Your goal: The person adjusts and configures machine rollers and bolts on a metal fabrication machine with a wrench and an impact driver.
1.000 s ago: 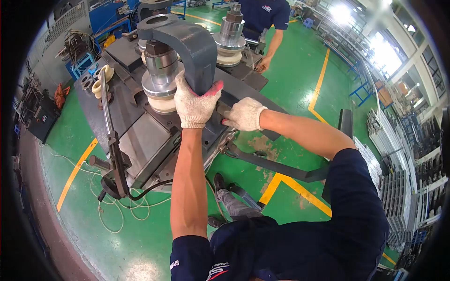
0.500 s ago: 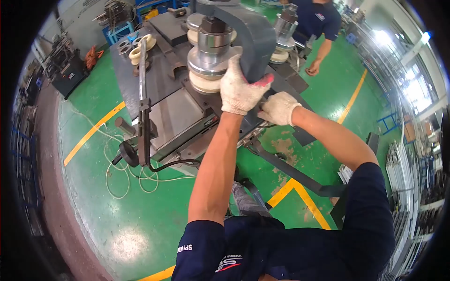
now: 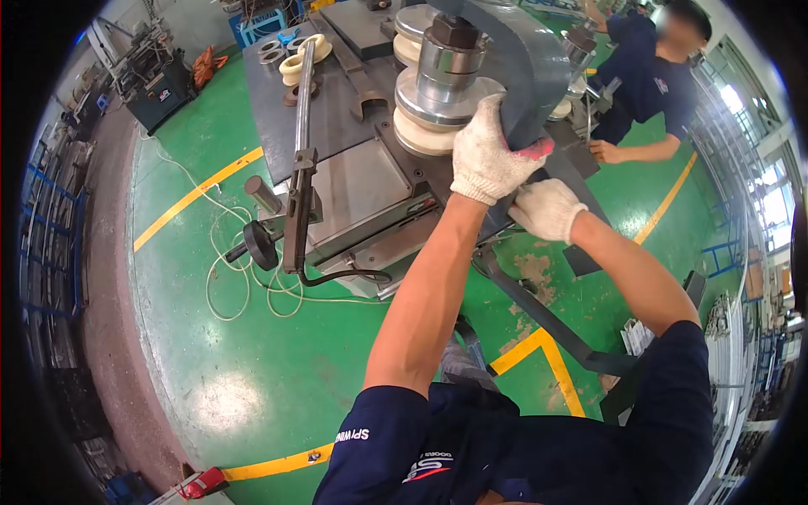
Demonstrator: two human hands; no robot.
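Note:
My left hand (image 3: 494, 156), in a white glove, is wrapped round the lower part of a dark curved metal bar (image 3: 539, 71), with the thumb side and a pink patch of the glove showing. Just right of it and lower, my right hand (image 3: 547, 208), also gloved, is at the bar's lower end; its fingertips are hidden. Close to my left fingers stands a steel spindle (image 3: 449, 71) above a cream roller (image 3: 421, 135). The bar arches over beside the spindle toward the top of the view.
A co-worker (image 3: 656, 76) stands at the upper right beyond the machine. Cream rings (image 3: 292, 70) lie on the machine table (image 3: 273, 114) at the left. A steel rod (image 3: 305, 101) and black handwheel (image 3: 260, 245) stick out at the near left. Cables loop on the green floor.
The whole view has shifted, so the machine and both hands appear further right. Both hands keep their places on the bar. More of the co-worker shows, with an arm bent toward the machine.

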